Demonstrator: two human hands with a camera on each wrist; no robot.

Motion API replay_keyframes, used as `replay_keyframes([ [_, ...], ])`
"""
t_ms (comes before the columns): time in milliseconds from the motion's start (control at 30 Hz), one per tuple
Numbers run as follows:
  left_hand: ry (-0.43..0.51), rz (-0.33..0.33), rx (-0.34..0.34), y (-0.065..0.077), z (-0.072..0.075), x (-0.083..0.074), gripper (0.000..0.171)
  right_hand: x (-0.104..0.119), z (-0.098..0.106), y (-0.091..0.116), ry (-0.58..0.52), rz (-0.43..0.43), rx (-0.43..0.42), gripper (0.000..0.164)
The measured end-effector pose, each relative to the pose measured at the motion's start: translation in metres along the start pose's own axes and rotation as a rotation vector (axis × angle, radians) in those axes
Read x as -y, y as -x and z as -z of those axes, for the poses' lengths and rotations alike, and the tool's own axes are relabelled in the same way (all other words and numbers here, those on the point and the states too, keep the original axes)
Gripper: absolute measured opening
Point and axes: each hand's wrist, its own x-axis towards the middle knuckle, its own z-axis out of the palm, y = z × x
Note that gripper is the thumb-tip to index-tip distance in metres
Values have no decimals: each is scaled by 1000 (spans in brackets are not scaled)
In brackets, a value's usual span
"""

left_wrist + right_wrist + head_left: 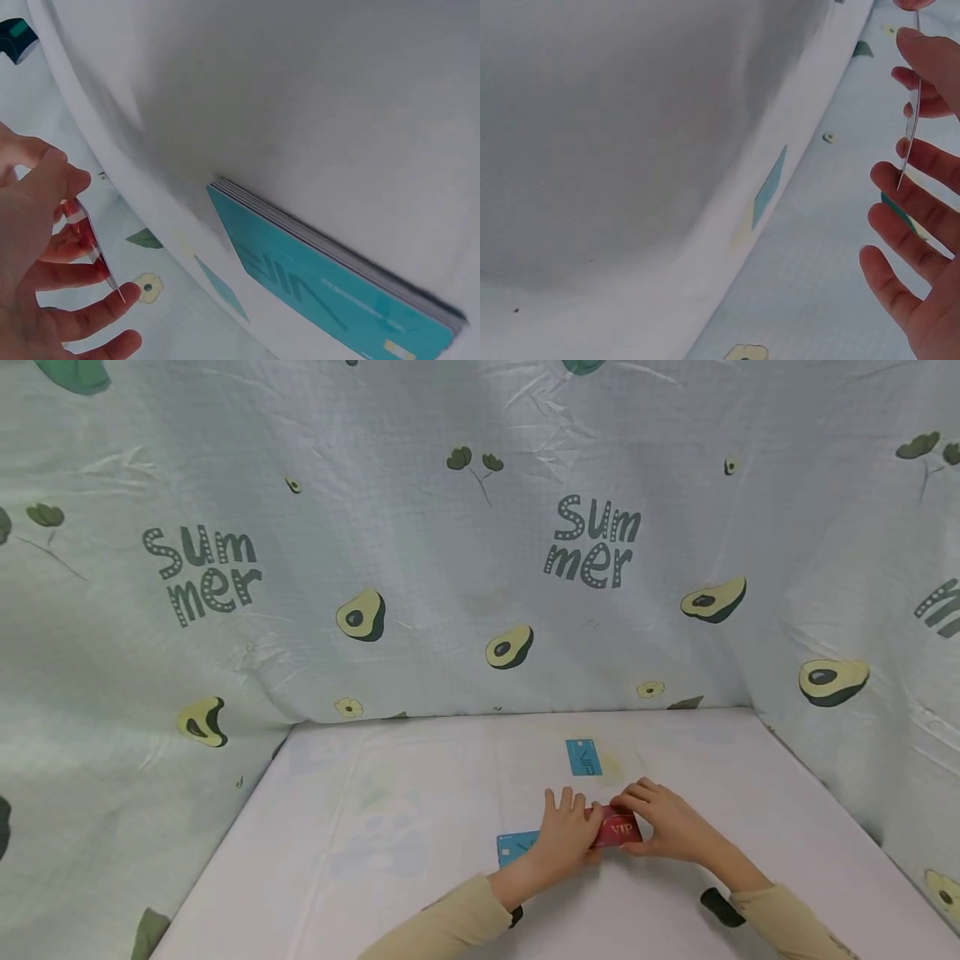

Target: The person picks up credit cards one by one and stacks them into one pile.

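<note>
A red card (618,828) with "VIP" lettering is held between both hands above the white table. My left hand (564,833) pinches its left end, its other fingers spread. At the opposite end, my right hand (670,823) grips the card between thumb and fingers. In the right wrist view the card (913,112) shows nearly edge-on beside the right hand (930,217). Partly covered by the left hand in the head view, a stack of blue cards (330,281) lies on the table. Another blue card (584,757) lies farther back.
The white table (405,902) is enclosed by pale cloth (420,543) printed with avocados and "summer". Its back edge meets this cloth behind the single blue card. A dark band (722,907) shows by the right wrist.
</note>
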Motion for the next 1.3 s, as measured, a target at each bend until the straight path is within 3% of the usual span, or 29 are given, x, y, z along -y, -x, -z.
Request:
replay_keyframes([
  [400,56,0,21,25,13,20,54,16,-2,-7,3,8,-6,52],
  [667,16,0,-42,36,11,35,52,25,-2,-16,-22,80,-77,50],
  [867,70,-8,-33,46,11,46,53,31,-4,-20,-28,109,-83,49],
  [1133,136,-19,-80,61,8,57,52,39,-8,-23,-61,141,-91,51],
  [1300,168,-31,-42,68,9,65,51,44,-11,-26,-69,139,-68,51],
])
